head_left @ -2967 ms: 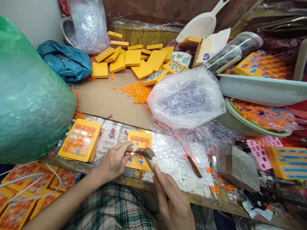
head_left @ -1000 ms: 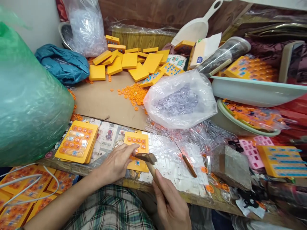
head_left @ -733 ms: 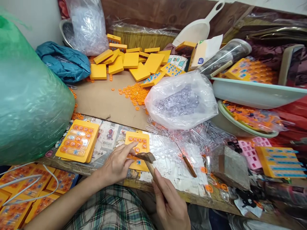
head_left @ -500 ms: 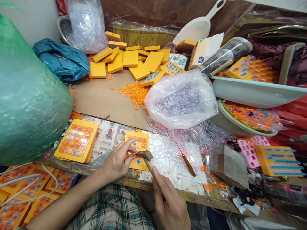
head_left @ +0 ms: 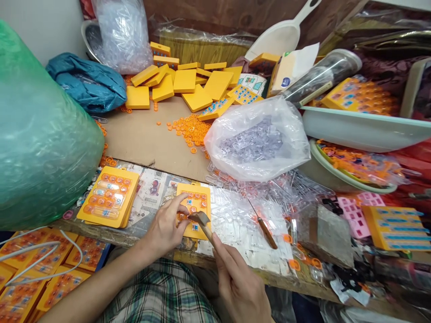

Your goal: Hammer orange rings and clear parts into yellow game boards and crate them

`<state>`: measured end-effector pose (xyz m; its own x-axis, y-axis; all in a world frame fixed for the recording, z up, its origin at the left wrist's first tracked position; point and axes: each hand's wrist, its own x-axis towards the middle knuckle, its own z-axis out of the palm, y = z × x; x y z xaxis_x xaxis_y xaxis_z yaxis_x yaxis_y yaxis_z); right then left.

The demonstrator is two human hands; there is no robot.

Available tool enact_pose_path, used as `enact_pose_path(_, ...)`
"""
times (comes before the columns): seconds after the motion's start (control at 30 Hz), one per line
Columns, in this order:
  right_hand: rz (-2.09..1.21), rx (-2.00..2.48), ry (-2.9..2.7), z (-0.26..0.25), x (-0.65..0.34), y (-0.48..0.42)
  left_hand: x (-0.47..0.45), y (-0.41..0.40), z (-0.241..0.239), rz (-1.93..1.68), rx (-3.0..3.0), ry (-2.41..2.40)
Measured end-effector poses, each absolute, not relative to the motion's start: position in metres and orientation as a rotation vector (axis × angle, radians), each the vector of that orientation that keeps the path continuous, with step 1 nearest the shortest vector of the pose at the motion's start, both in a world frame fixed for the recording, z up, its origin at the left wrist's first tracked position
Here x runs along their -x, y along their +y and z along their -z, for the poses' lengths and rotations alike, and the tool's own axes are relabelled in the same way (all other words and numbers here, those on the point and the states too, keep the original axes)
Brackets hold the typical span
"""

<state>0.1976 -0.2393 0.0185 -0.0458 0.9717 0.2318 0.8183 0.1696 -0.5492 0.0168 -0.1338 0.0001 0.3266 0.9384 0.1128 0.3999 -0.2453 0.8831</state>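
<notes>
A flat yellow panel point(head_left: 204, 219) with orange rings and a few blue-and-clear pieces lies at the bench's front edge. My left hand point(head_left: 165, 224) holds the panel at its left side, index finger and thumb curved over its face; whether a small piece sits between the fingertips is hidden. In my right hand point(head_left: 239, 278) is a hammer point(head_left: 202, 220), gripped by its wooden handle. Its dark metal head is over the panel, beside the left fingertips. To the left, a stack of filled yellow panels point(head_left: 108, 197) rests on the bench.
Loose orange rings point(head_left: 193, 129) and yellow boxes point(head_left: 197, 98) lie behind. A plastic bag of clear pieces point(head_left: 257, 139) stands right of them. Nearer are a wooden-handled awl point(head_left: 267, 233) and a grey block point(head_left: 325, 233). A big green bag point(head_left: 43, 139) bulges over the left side.
The hammer head has shifted slightly left and down, nearer my left fingertips. My left hand stays on the panel. The whole view has swung slightly.
</notes>
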Motion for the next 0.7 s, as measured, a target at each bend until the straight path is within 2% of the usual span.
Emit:
enact_pose_path(0.13, -0.519, 1.753, -1.326, -0.004, -0.203, -0.235, -0.018, -0.118, -0.009, -0.913, -1.811, 1.225)
enact_pose_path(0.27, -0.734, 1.860, -0.809, 0.004, -0.212, -0.225, -0.044, -0.054, -0.017, -1.120, -1.983, 1.328)
enact_pose_path(0.47, -0.917, 1.754, -0.583, 0.000, -0.216, -0.220, -0.088, 0.036, -0.003, -0.818, -2.105, 1.478)
enact_pose_path(0.7, -0.952, 1.725, -0.550, -0.010, -0.212, -0.217, -0.090, 0.040, 0.011, -0.730, -2.082, 1.439)
